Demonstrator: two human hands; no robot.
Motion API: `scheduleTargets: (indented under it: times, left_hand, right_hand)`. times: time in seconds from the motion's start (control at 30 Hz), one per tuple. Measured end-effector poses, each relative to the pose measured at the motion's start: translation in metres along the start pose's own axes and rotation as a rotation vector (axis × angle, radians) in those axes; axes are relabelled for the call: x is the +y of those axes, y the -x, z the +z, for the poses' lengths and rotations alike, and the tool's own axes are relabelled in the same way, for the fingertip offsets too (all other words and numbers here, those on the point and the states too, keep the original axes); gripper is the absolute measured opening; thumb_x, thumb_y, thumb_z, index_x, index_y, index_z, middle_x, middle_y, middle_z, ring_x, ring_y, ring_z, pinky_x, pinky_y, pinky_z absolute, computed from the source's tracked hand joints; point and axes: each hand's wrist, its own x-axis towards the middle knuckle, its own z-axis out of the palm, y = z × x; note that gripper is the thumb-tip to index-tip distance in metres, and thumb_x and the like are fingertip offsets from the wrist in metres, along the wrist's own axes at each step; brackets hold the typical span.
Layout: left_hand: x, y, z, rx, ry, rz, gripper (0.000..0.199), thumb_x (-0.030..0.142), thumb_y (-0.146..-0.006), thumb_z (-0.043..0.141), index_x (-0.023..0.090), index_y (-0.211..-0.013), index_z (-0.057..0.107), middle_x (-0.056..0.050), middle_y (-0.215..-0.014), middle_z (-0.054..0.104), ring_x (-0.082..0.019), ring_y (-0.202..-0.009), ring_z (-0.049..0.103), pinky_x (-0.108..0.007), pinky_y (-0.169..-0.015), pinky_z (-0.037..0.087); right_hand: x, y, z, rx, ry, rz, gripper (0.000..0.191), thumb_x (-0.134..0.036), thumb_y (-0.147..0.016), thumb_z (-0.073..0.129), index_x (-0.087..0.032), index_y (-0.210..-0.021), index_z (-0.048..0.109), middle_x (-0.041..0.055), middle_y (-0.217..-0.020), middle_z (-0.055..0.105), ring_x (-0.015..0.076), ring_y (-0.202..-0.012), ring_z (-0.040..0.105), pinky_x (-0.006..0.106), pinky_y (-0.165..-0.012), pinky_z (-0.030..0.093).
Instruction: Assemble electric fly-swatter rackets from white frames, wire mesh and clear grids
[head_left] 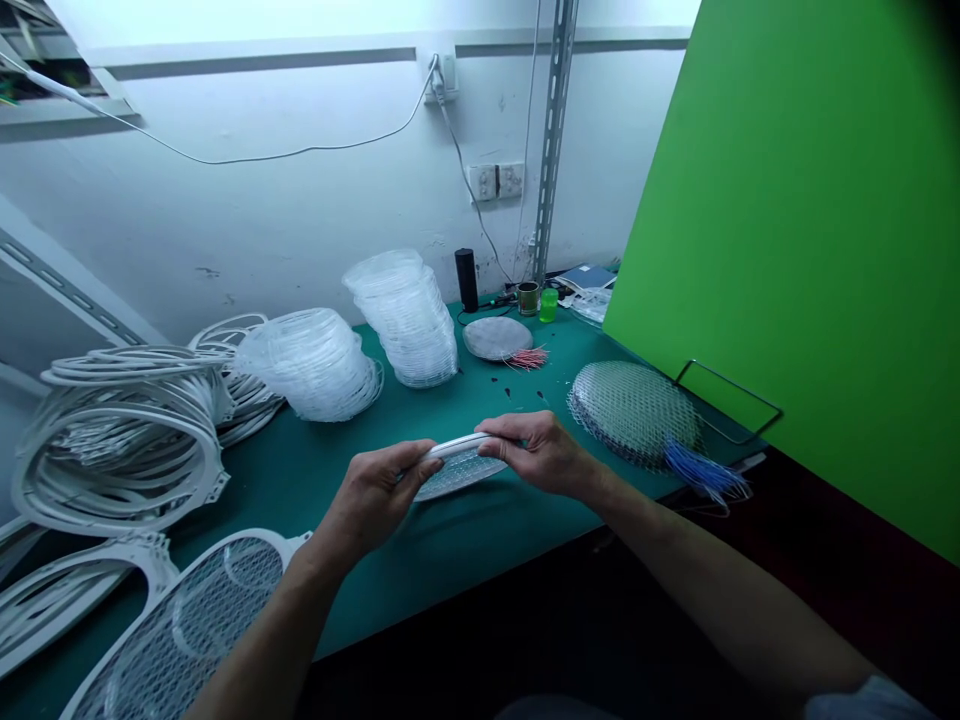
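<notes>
Over the front of the green table, both hands hold a white racket frame (456,446) with mesh inside, like the head of an electric mosquito swatter. It is tilted, so I see its near rim edge-on. My left hand (382,490) pinches that rim from the left, thumb below and fingers on top. From the right, my right hand (534,450) grips the same rim, fingers over it and thumb under. Beside my left forearm lies a finished-looking white mesh racket head (214,610). To the right of my right hand sits a stack of round metal mesh sheets (634,405) with blue wires (705,470).
White empty racket frames (120,440) are heaped at the left. Two stacks of clear plastic rings (311,365) (409,320) stand behind. Farther back are a mesh disc pile (496,338) with red wires, a black cylinder (466,280) and a green cup (548,305). A green panel (795,250) borders the right.
</notes>
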Motion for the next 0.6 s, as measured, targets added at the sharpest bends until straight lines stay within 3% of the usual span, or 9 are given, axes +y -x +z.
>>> scheduleTargets:
  times: [0.1,0.2,0.33,0.47,0.6]
  left_hand:
    - [-0.005,0.005,-0.008,-0.032,0.001,-0.059,0.035,0.047,-0.1,0.058,0.022,-0.119,0.074,-0.003,-0.092,0.076,-0.016,-0.072,0.067,-0.022,-0.06,0.051]
    - [0.001,0.005,-0.01,-0.045,-0.043,-0.056,0.038,0.048,-0.101,0.055,0.023,-0.126,0.071,-0.005,-0.102,0.077,-0.018,-0.081,0.071,-0.024,-0.065,0.055]
    - [0.02,-0.011,0.002,-0.05,-0.15,0.112,0.038,0.044,-0.103,0.055,0.024,-0.133,0.066,-0.007,-0.12,0.075,-0.022,-0.099,0.073,-0.029,-0.079,0.058]
    - [0.035,-0.029,0.015,-0.101,-0.219,0.24,0.031,0.037,-0.106,0.05,0.021,-0.126,0.067,-0.007,-0.113,0.077,-0.02,-0.093,0.074,-0.028,-0.077,0.057]
    - [0.036,-0.035,0.018,-0.112,-0.287,0.287,0.03,0.035,-0.107,0.049,0.02,-0.127,0.065,-0.009,-0.117,0.075,-0.02,-0.095,0.074,-0.028,-0.076,0.057]
  right_hand:
    - [0.008,0.007,0.001,0.037,-0.091,0.03,0.024,-0.033,-0.097,0.066,-0.022,-0.117,0.075,0.0044,-0.104,0.076,0.0195,-0.093,0.07,0.028,-0.082,0.055]
    - [0.01,0.011,0.003,0.047,-0.085,0.019,0.021,-0.032,-0.1,0.063,-0.023,-0.113,0.076,0.0033,-0.102,0.077,0.019,-0.092,0.07,0.028,-0.082,0.055]
    - [0.005,0.008,0.004,0.054,-0.046,-0.043,0.017,-0.029,-0.099,0.065,-0.023,-0.111,0.075,0.0032,-0.101,0.077,0.0184,-0.089,0.071,0.028,-0.081,0.055]
    - [0.0,0.005,0.003,0.038,0.009,-0.103,0.013,-0.026,-0.1,0.062,-0.021,-0.102,0.074,0.0036,-0.093,0.076,0.0168,-0.081,0.069,0.026,-0.075,0.053]
    - [0.003,0.005,0.002,0.037,0.128,-0.164,0.015,-0.023,-0.102,0.057,-0.019,-0.097,0.071,0.0047,-0.086,0.072,0.0159,-0.074,0.065,0.026,-0.069,0.05]
